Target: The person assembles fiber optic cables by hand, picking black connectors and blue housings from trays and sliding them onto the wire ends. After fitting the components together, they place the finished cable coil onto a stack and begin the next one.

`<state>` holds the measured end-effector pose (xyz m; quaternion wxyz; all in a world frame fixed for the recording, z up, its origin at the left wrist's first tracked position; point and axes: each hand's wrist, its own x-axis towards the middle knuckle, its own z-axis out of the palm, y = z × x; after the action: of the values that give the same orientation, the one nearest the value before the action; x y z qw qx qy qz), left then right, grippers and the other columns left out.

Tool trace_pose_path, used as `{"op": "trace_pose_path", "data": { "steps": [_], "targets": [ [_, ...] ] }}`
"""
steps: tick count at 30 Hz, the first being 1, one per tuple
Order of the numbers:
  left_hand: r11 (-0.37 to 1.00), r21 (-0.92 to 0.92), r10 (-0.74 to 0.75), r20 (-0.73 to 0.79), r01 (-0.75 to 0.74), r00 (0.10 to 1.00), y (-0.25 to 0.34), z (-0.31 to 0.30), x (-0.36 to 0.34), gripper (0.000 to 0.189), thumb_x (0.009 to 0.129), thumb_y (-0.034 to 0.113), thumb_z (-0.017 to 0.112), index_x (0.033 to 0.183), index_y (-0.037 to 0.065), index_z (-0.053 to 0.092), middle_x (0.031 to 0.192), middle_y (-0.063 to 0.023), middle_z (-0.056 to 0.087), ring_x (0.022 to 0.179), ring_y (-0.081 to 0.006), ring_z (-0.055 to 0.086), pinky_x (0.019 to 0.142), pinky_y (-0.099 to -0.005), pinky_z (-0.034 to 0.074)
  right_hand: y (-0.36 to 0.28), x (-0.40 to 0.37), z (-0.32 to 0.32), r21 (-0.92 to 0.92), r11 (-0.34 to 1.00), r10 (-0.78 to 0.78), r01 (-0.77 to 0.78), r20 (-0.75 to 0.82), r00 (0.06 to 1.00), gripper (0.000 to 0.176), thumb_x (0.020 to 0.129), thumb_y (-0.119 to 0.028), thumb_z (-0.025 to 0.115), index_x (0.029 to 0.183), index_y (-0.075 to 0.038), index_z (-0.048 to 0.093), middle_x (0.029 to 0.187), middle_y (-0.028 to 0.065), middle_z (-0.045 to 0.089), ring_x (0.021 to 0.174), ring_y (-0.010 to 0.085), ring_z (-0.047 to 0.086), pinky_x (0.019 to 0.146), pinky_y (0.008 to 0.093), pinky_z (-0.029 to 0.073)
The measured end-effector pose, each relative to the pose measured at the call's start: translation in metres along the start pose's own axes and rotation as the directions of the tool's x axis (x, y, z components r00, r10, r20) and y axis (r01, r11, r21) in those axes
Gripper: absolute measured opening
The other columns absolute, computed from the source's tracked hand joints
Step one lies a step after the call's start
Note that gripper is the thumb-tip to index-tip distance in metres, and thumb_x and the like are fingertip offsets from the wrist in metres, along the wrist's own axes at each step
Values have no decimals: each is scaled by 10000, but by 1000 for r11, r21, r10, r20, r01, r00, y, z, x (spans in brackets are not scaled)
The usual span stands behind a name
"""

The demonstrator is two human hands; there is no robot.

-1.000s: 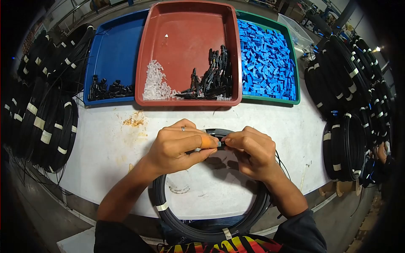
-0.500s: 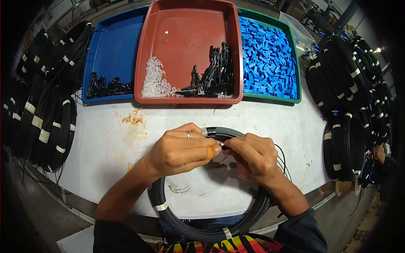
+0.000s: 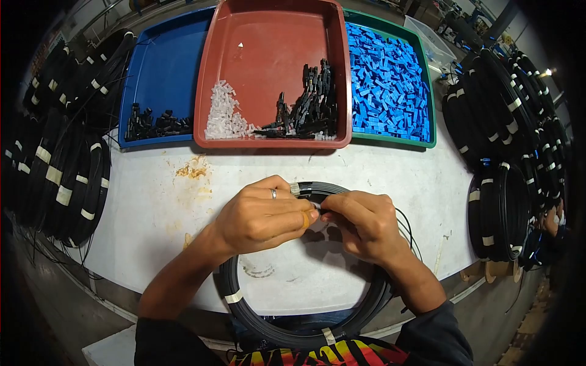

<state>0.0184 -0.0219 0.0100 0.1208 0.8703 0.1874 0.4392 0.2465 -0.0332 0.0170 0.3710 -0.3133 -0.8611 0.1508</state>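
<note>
A coil of black cable, banded with pale tape, lies at the table's front edge and hangs partly over it. Above its inner opening my two hands meet fingertip to fingertip. My left hand, with a ring and a tan bandage on its fingers, is closed in a pinch. My right hand pinches from the other side, thumb and index finger together. Between the fingertips shows a bit of a small black connector; the fingers hide most of it. A thin loose cable end curves out beside my right hand.
Behind the coil stand a blue tray with black parts, a red tray with white sleeves and black connectors, and a green tray full of blue clips. Taped cable coils are stacked left and right.
My right hand's fingertips have shifted slightly left, closer against my left fingertips. A white bit that showed between them is now mostly covered. The coil and trays stay in place.
</note>
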Motion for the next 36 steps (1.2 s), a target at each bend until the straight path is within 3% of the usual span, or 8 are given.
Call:
{"op": "trace_pose_path", "data": {
  "steps": [8,11,13,20,22,26,28,36],
  "targets": [
    [1000,-7,-26,-44,25,999,-1,1,-3,119,764,17,844,785,38,730,805,-69,755,665,-147,697,613,-285,498,-1,3,0,81,996,39,-36,-34,999,205,739,20,748,924,-22,672,761,117,687,636,293,687,552,374,542],
    [1000,28,4,47,-6,999,0,0,-2,116,761,16,845,773,35,731,803,-73,756,658,-148,696,614,-284,500,1,0,1,29,999,15,-15,-16,1000,208,738,29,751,924,-23,674,765,120,688,637,294,689,558,374,540],
    [1000,4,6,38,-6,999,-2,1,-2,115,759,15,846,773,34,734,797,-76,756,642,-147,690,614,-285,497,2,-2,1,78,994,78,-82,58,995,224,728,50,743,929,-19,673,770,123,687,635,295,688,559,370,540],
    [1000,-12,-22,-41,22,999,-2,0,-3,119,762,27,849,784,33,733,803,-73,760,649,-146,693,612,-287,497,0,2,-2,90,995,45,-45,-1,999,219,744,50,727,950,-12,681,757,129,683,628,303,685,562,372,542],
    [1000,1,-12,75,12,997,-1,-2,-4,109,810,57,810,780,37,707,868,-56,763,718,-134,700,652,-296,502,-1,-2,-2,79,994,77,-81,61,995,227,746,52,734,959,-12,685,761,135,684,640,304,689,573,376,544],
    [1000,-8,-19,38,19,999,-2,0,-4,98,810,56,809,790,38,715,874,-58,765,716,-135,700,649,-296,503,0,1,1,135,987,79,-87,59,995,224,751,38,748,960,-12,688,749,128,677,637,297,688,569,373,540],
    [999,-32,-17,-29,16,999,-3,0,-2,123,754,22,853,790,38,736,812,-81,762,656,-152,700,608,-287,499,-4,4,5,176,980,102,-88,-72,992,196,763,14,757,948,-10,698,724,118,671,627,293,686,562,368,535],
    [1000,-21,18,-15,-18,1000,-2,2,-2,118,755,17,851,773,39,736,810,-86,764,652,-156,701,606,-287,500,0,1,0,126,987,93,-98,42,995,172,770,8,774,925,-10,703,761,122,692,649,281,695,572,360,541]
  ]
}}
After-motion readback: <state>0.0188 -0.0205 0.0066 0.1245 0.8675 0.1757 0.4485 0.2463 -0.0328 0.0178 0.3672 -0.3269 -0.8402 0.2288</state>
